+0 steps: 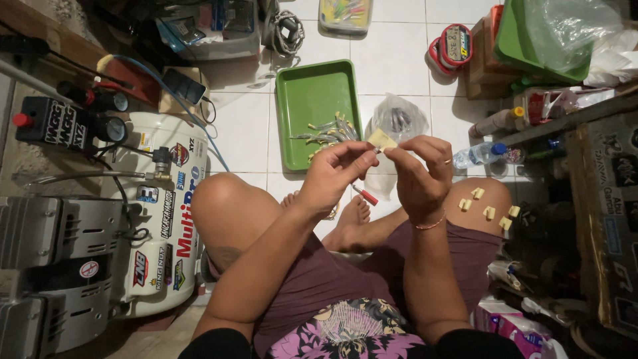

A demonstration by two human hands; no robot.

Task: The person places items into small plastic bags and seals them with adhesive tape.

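Left hand [335, 174] and right hand [417, 169] both pinching pale tape piece [382, 139] above green tray [299, 143] on floor. Step judged: peeling or positioning tape. Spare pieces [488, 206] stuck on right knee. Next move needs steady fingertip grip.

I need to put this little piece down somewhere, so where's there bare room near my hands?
The far half of the green tray is bare; small metal pieces crowd its near end. White tile beyond the clear bag is free, as is tile between tray and compressor tank. The right side is crowded with bottles and boxes, and yellow pieces cover the right knee.
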